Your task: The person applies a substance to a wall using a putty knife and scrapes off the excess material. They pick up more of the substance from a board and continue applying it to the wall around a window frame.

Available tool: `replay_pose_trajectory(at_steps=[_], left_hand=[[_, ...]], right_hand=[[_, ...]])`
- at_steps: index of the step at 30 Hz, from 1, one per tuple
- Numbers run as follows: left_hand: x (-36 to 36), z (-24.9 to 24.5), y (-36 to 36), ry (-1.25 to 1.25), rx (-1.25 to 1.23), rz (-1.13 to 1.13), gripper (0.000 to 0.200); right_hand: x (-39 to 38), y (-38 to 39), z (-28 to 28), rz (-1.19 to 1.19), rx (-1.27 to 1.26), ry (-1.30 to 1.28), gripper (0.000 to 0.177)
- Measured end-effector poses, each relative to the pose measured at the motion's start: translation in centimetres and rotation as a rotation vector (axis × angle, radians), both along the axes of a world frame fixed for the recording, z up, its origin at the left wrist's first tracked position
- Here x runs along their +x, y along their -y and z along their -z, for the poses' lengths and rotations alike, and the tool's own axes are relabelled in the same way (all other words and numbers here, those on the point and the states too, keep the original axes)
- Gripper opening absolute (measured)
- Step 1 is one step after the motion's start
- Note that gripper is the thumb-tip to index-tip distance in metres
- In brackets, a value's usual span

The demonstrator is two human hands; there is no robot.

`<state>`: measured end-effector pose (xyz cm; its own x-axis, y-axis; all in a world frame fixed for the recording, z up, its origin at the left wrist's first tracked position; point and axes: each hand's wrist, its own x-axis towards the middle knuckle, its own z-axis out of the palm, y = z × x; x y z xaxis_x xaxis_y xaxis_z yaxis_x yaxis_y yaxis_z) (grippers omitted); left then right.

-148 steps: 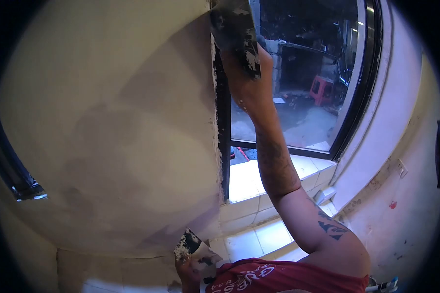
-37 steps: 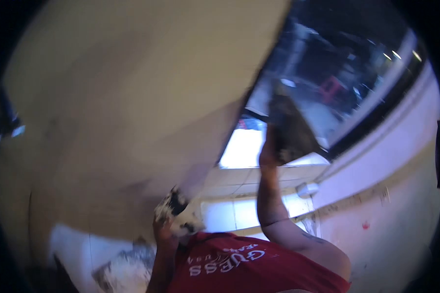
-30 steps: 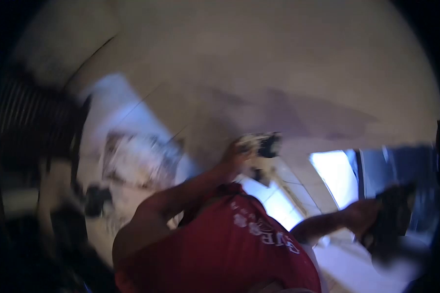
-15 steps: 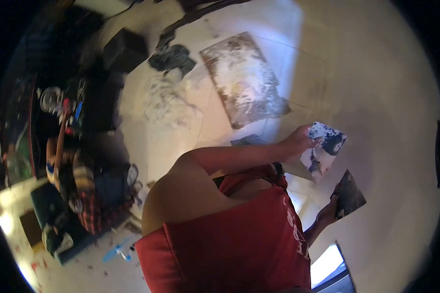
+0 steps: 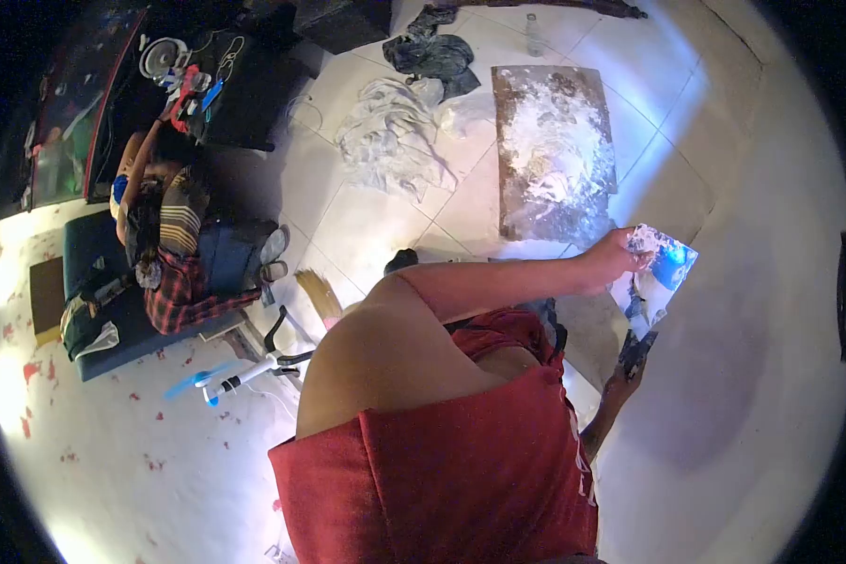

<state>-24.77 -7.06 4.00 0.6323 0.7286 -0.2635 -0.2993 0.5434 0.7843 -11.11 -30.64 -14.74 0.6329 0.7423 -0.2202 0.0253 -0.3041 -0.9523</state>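
My left hand [image 5: 620, 261] grips a flat rectangular plate [image 5: 656, 280] smeared with white paste, at the right of the centre. Below it, my right hand [image 5: 620, 383] is closed on a dark flat tool [image 5: 636, 350], seen nearly edge-on. The tool's upper end overlaps the plate's lower corner; whether they touch I cannot tell. Beyond my left hand, a board [image 5: 515, 211] covered in white powder or paste lies on the tiled floor.
The plain wall [image 5: 724, 376] is at the right. Crumpled white cloth [image 5: 385, 141], a dark bag [image 5: 432, 58] and a clear bottle [image 5: 534, 36] are on the floor. At the left, another person [image 5: 179, 282] sits by a fan [image 5: 240, 376], a brush [image 5: 320, 293] and a dark table [image 5: 254, 103].
The view has turned, shifting the board and cloth rightward. My right hand has moved up closer to the plate, and its tool has turned from broadside to nearly edge-on.
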Motion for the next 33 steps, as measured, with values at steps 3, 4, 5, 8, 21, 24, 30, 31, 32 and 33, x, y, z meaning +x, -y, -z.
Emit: replay_pose_trajectory(at_steps=[3,4,5,8,21,24,30,31,32,33], left_hand=[[0.1,0.6,0.5,0.007,0.018,-0.032,0.017],[0.2,0.6,0.7,0.014,0.012,-0.039,0.017],[0.2,0.5,0.7,0.025,0.003,-0.046,0.017],[0.2,0.3,1.0,0.018,-0.022,-0.047,0.021],[0.4,0.7,0.4,0.011,-0.089,0.054,0.023],[0.5,2.6,-0.3,-0.041,-0.053,0.113,0.025],[-0.1,8.5,-4.1,-0.34,0.026,0.438,0.025],[-0.4,8.7,-4.5,-0.417,0.043,0.518,0.026],[-1.1,9.2,-4.5,-0.474,0.345,0.617,0.027],[-1.8,10.3,-4.4,-0.502,0.68,0.718,0.028]], right_hand=[[-0.3,-0.2,0.1,-0.071,0.054,0.014,0.037],[-0.5,-0.3,-0.6,-0.085,0.092,0.039,0.036],[0.0,-0.3,-0.5,-0.112,0.057,0.055,0.041],[1.9,0.2,1.3,-0.129,0.018,0.031,0.056],[-1.4,2.0,3.7,0.03,-0.184,-0.355,0.039],[-2.2,2.1,5.0,0.066,-0.115,-0.407,0.039],[-3.5,0.8,6.5,0.221,-0.013,-0.577,0.041],[-3.6,0.6,6.7,0.246,0.015,-0.592,0.042],[-3.6,0.6,7.0,0.266,0.055,-0.583,0.042],[-3.7,0.1,6.9,0.276,0.097,-0.518,0.042]])
